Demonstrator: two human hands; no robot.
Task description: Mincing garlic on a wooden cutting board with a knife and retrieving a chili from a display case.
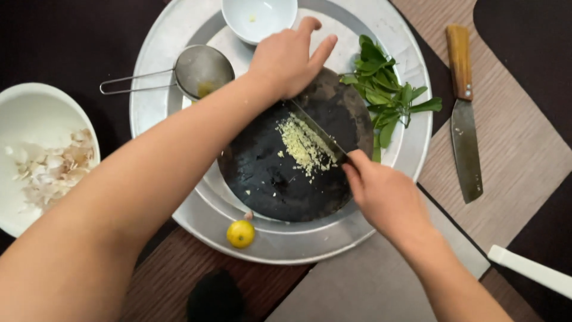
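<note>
A round dark chopping board [268,179] lies on a big silver tray [286,241]. A heap of finely minced pale garlic [304,146] sits in the board's middle. A long thin knife blade [319,129] runs diagonally across the board beside the heap. My right hand [384,194] grips the knife's handle end at the board's right rim. My left hand [289,56] presses down on the blade's far end at the board's top edge, fingers stretched out.
A small white bowl [259,18] and a metal strainer [199,71] rest on the tray's far side, green leaves [384,95] to its right, a small yellow lime [241,233] at its near rim. A wooden-handled knife [465,113] lies right; a white bowl of garlic peels [42,161] left.
</note>
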